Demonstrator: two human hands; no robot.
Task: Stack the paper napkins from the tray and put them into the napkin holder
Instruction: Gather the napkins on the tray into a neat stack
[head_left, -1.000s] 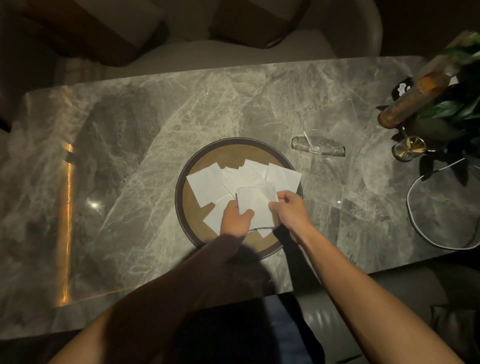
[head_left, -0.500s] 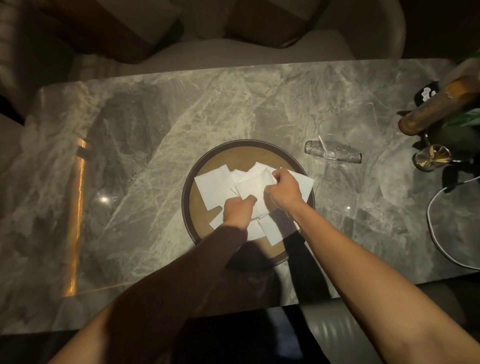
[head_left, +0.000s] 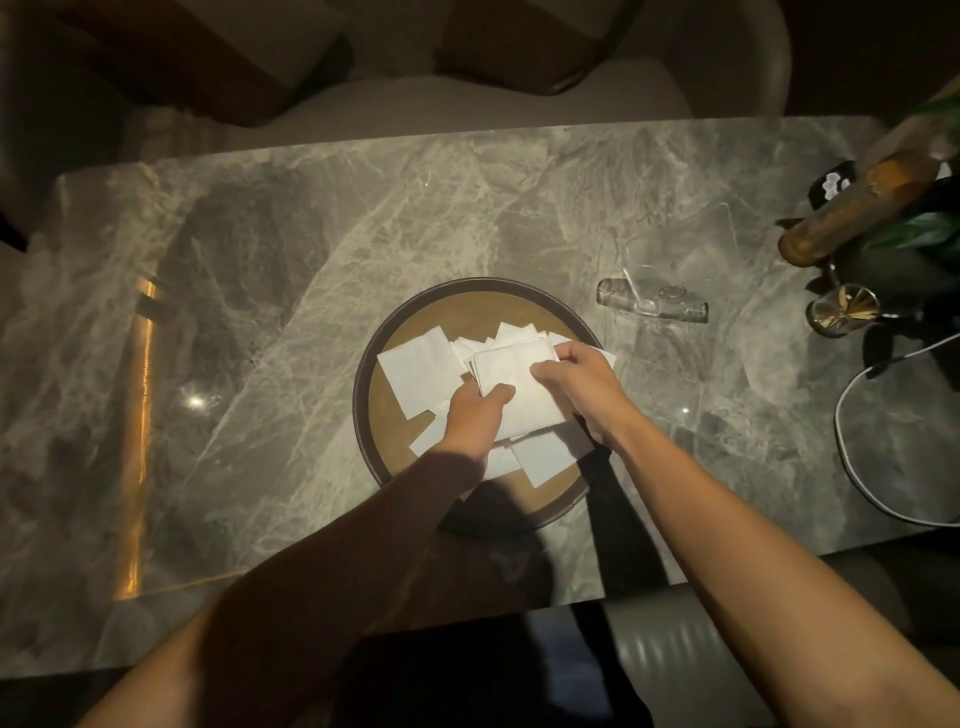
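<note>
Left hand (head_left: 475, 415): fingers curled under, thumb on top, pinching the napkin stack (head_left: 514, 395) at its near-left edge.
Right hand (head_left: 576, 382): fingers curled, gripping the stack's right edge.
Stack: over the round tray (head_left: 395, 467), loose napkins (head_left: 415, 371) beneath.
Napkin holder (head_left: 654, 306): clear, right of tray.

Marble table (head_left: 311, 291), plant (head_left: 930, 239), perhaps a cable (head_left: 852, 467)

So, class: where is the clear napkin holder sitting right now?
In the head view, the napkin holder stands on the marble table, just right of the round tray, beyond the right hand.
</note>
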